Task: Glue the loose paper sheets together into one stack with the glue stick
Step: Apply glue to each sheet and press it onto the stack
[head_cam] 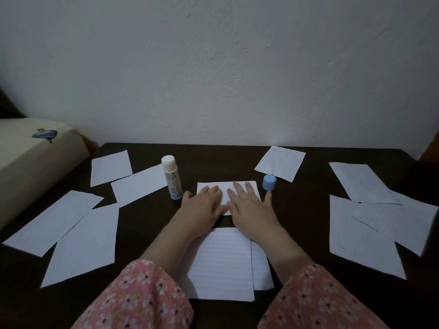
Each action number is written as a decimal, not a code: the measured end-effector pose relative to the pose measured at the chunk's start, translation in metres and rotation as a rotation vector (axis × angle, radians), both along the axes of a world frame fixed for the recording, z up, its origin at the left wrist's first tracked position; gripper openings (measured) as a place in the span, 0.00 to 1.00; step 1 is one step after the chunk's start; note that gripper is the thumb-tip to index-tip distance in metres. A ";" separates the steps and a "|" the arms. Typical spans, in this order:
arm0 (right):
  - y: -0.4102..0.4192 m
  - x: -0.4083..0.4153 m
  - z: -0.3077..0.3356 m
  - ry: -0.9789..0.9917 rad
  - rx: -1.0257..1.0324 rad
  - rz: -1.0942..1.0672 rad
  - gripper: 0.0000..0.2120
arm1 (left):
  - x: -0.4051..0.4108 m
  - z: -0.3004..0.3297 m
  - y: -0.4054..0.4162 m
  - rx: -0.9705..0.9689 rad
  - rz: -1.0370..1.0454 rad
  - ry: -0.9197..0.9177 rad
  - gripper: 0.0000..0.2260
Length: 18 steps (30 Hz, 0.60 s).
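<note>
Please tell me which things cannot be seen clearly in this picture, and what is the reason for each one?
- Small paper stack, head view: the left hand and right hand cover most of it, so the sheet count and any glue are hidden.
- Glue stick: its label print is too small and dim to read.
- Sheets at the right: they overlap, and the farthest one is cut off at the picture edge.

The head camera looks forward and down on the dark table (297, 217) from close above. It faces the white wall (213, 67) behind it.
</note>
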State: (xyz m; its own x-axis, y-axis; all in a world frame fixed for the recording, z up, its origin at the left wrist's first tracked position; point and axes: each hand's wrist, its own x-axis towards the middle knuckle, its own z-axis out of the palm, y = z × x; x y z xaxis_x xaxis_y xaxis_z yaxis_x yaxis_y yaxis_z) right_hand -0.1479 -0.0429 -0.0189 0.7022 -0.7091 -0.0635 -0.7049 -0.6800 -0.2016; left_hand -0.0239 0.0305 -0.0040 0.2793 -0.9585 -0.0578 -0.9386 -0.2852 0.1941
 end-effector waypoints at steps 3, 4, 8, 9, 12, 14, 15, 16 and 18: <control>0.001 -0.008 0.000 0.080 0.051 -0.026 0.25 | 0.002 0.000 0.004 0.082 0.019 0.040 0.24; 0.001 -0.011 0.000 0.092 0.060 -0.059 0.26 | 0.002 0.000 0.004 0.098 0.038 0.047 0.24; 0.001 -0.019 0.003 0.119 0.088 -0.153 0.29 | 0.006 0.005 0.007 0.126 0.131 0.087 0.26; 0.002 -0.019 0.003 0.120 0.090 -0.156 0.29 | 0.006 0.006 0.008 0.135 0.136 0.092 0.26; 0.002 -0.018 0.005 0.109 0.107 -0.151 0.30 | 0.002 0.013 0.007 0.131 0.159 0.108 0.24; 0.000 -0.021 0.006 0.069 0.125 -0.134 0.30 | 0.000 0.018 0.005 0.092 0.211 0.108 0.20; -0.002 -0.024 0.007 0.029 0.140 -0.120 0.31 | -0.001 0.020 0.004 0.048 0.230 0.099 0.18; -0.003 -0.028 0.007 -0.019 0.160 -0.100 0.33 | -0.001 0.020 0.002 -0.024 0.231 0.087 0.18; -0.003 -0.037 0.007 -0.095 0.199 -0.034 0.39 | 0.000 0.016 -0.003 -0.193 0.176 0.074 0.21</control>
State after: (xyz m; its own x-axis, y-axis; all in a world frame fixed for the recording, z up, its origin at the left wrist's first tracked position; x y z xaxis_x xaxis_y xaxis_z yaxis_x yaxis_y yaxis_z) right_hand -0.1850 -0.0455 -0.0117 0.6879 -0.7123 -0.1393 -0.6981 -0.5967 -0.3957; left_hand -0.0238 0.0274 0.0121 0.4445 -0.8907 0.0952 -0.8591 -0.3937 0.3271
